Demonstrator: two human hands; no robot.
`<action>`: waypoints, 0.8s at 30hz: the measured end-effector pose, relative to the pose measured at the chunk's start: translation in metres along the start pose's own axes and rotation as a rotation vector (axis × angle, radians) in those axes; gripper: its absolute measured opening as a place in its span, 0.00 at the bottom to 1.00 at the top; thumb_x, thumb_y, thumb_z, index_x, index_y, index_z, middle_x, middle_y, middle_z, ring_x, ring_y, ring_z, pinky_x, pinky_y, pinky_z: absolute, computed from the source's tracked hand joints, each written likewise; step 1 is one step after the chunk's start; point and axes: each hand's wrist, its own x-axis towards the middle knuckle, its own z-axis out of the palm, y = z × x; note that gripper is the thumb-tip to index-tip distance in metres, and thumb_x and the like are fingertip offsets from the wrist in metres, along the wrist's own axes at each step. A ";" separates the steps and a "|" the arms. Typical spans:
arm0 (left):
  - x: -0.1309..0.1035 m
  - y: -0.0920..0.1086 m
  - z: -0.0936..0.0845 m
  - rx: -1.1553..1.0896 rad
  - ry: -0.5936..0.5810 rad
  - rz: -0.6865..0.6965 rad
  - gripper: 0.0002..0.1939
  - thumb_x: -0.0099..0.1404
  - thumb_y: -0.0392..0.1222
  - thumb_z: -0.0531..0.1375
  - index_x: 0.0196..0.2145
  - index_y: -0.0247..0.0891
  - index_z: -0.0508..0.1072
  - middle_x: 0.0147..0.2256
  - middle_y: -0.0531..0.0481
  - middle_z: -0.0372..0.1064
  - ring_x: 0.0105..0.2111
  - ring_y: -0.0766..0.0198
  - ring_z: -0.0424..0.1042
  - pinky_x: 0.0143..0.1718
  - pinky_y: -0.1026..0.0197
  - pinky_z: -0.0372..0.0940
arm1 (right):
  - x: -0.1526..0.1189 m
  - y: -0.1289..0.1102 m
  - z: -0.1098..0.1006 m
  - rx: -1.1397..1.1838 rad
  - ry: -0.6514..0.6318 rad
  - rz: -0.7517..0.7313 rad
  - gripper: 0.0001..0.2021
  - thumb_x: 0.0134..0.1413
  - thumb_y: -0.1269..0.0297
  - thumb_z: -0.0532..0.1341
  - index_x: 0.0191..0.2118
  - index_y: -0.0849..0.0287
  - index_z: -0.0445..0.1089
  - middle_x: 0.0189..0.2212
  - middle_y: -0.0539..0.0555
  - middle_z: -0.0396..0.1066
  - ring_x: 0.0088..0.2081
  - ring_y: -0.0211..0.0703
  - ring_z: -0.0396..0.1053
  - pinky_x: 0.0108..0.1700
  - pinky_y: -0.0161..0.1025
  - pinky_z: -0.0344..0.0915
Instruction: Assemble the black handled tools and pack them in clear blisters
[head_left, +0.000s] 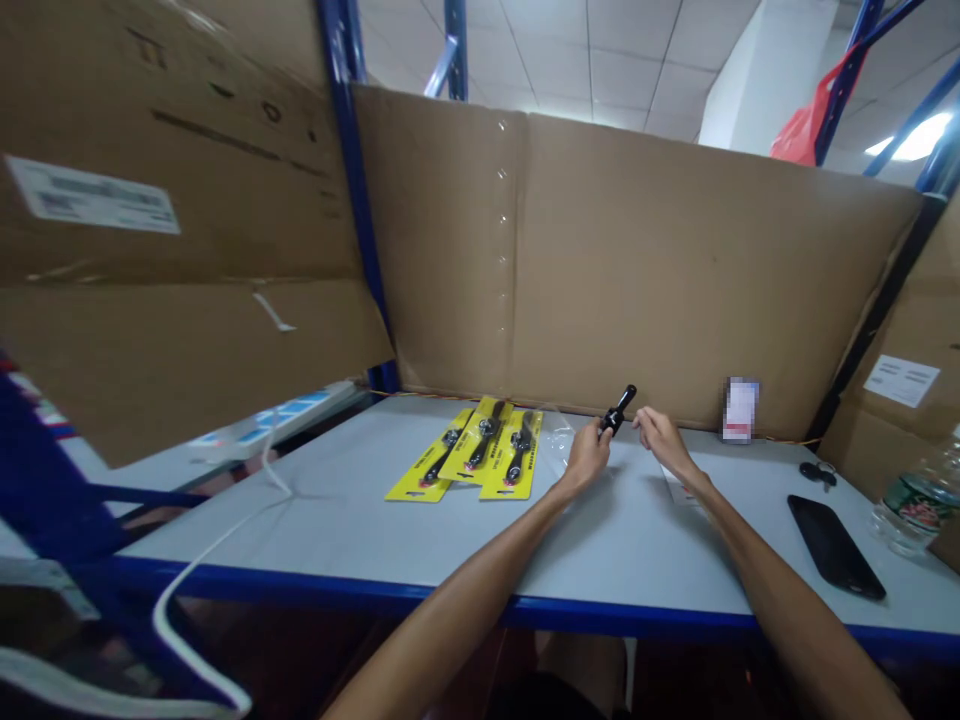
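My left hand (589, 456) is closed around a black spokeshave (619, 408), whose far handle points up and to the right. Just right of it, my right hand (660, 438) has its fingers curled together in a pinch; whatever they hold, if anything, is too small to make out. Left of my hands, three yellow cards (491, 462) overlap on the grey tabletop (337, 520), each with a similar black tool on it. Clear plastic wrap (556, 436) lies between the cards and my left hand. Under my right wrist is a pale paper (679, 488), partly covered.
Cardboard sheets (645, 260) wall the back and sides. On the right are a black phone (836, 545), keys (817, 474), a plastic bottle (919, 505) and a blurred upright pack (740, 410). A power strip (277, 420) with a white cable (217, 545) is at left.
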 end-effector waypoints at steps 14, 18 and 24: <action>-0.014 -0.010 0.000 0.595 -0.209 0.227 0.16 0.74 0.39 0.48 0.45 0.36 0.75 0.39 0.38 0.78 0.41 0.54 0.77 0.38 0.61 0.60 | -0.021 0.017 0.025 -0.063 -0.157 0.110 0.09 0.60 0.70 0.55 0.28 0.57 0.64 0.20 0.48 0.69 0.27 0.38 0.68 0.31 0.31 0.56; -0.010 -0.014 0.000 0.561 -0.213 0.226 0.16 0.74 0.39 0.48 0.43 0.35 0.76 0.38 0.39 0.79 0.38 0.56 0.76 0.37 0.62 0.59 | -0.026 0.017 0.023 -0.275 -0.120 0.016 0.05 0.60 0.70 0.57 0.33 0.57 0.68 0.27 0.50 0.73 0.30 0.40 0.69 0.32 0.32 0.54; -0.004 -0.015 -0.001 0.563 -0.266 0.137 0.16 0.72 0.38 0.50 0.39 0.33 0.78 0.38 0.39 0.79 0.39 0.55 0.75 0.35 0.63 0.59 | -0.030 0.020 0.026 -0.317 -0.068 -0.017 0.07 0.59 0.72 0.57 0.38 0.55 0.71 0.33 0.51 0.76 0.34 0.42 0.72 0.35 0.33 0.59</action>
